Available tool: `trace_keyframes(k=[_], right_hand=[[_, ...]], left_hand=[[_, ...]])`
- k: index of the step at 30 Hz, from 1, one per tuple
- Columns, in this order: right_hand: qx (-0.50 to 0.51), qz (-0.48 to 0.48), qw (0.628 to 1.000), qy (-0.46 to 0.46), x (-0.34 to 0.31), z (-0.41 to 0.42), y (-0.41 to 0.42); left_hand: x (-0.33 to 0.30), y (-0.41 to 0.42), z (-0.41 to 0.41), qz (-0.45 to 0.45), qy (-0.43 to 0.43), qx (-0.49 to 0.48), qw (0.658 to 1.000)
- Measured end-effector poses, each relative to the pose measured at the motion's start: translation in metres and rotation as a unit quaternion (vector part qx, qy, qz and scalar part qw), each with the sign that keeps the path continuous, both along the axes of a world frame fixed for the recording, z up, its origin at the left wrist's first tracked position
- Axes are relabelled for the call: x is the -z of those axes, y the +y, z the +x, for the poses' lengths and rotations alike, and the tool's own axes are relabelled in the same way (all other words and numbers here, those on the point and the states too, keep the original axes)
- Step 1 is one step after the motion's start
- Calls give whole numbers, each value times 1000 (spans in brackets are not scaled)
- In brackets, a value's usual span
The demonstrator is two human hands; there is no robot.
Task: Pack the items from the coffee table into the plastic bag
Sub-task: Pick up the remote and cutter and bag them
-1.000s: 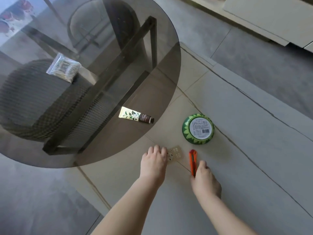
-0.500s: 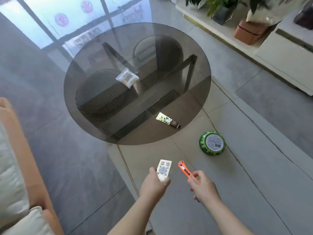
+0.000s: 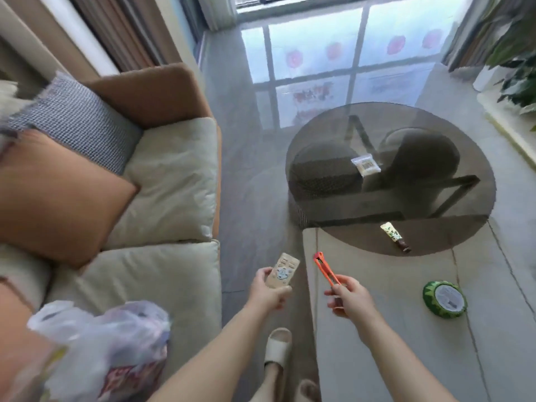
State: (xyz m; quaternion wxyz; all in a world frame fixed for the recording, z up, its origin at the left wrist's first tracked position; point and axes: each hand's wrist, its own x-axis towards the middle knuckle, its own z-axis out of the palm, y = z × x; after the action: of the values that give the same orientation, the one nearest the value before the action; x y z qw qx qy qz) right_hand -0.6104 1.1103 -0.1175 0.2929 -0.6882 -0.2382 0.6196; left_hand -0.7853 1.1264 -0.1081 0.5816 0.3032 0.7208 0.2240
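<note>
Nearest, at the lower left, a translucent plastic bag [image 3: 101, 340] is being seen slumped on the sofa [image 3: 162, 285] seat, blurred, with coloured packaging showing through its wall. A foot in a pale slipper [image 3: 278, 345] is being shown on the grey floor between the sofa and the light floor slab.

Just beyond, a beige remote control [image 3: 282, 270] is being held in the left hand [image 3: 268, 290], its grip clenched round the lower half with the thumb on the left edge; the button face is being turned upward and the top end is being pointed away. An orange utility knife [image 3: 326, 268] is being pinched at its near end in the right hand [image 3: 349, 297], the grip closed on it, the body being tilted up and to the left. Both are being carried in the air, apart from each other, to the right of the sofa.

To the right, a round green tin [image 3: 444, 298] with a white label is being seen lying on the floor.

Farther off, on the round smoked-glass worktop [image 3: 333, 207], a small tube [image 3: 395, 237] with a dark cap is being shown near the near edge, and a clear packet [image 3: 366, 165] near the middle. Dark stools are being glimpsed through the glass. An orange cushion [image 3: 58, 195] and a checked one [image 3: 78, 120] are being propped on the sofa at the left.
</note>
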Motion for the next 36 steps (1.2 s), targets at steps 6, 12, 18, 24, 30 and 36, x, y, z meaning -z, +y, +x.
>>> trace_keyframes(k=[6, 12, 18, 24, 30, 36], right_hand=[[-124, 25, 992, 29, -43, -91, -6], [-276, 33, 959, 52, -81, -205, -15], [-414, 3, 908, 59, -110, -328, -43], [-431, -30, 901, 36, -108, -413, -70], [-405, -127, 905, -7, -80, -481, -78], [-397, -181, 897, -68, -35, -535, -76]], left_hand=[[-43, -49, -95, -6, -50, -174, 983], [-82, -112, -193, 27, -105, -332, 937], [-98, -179, -285, 69, -140, -492, 856], [-83, -220, -364, 25, -88, -560, 823], [-46, -219, -426, -37, -102, -566, 817], [0, -201, -473, -89, -112, -561, 815]])
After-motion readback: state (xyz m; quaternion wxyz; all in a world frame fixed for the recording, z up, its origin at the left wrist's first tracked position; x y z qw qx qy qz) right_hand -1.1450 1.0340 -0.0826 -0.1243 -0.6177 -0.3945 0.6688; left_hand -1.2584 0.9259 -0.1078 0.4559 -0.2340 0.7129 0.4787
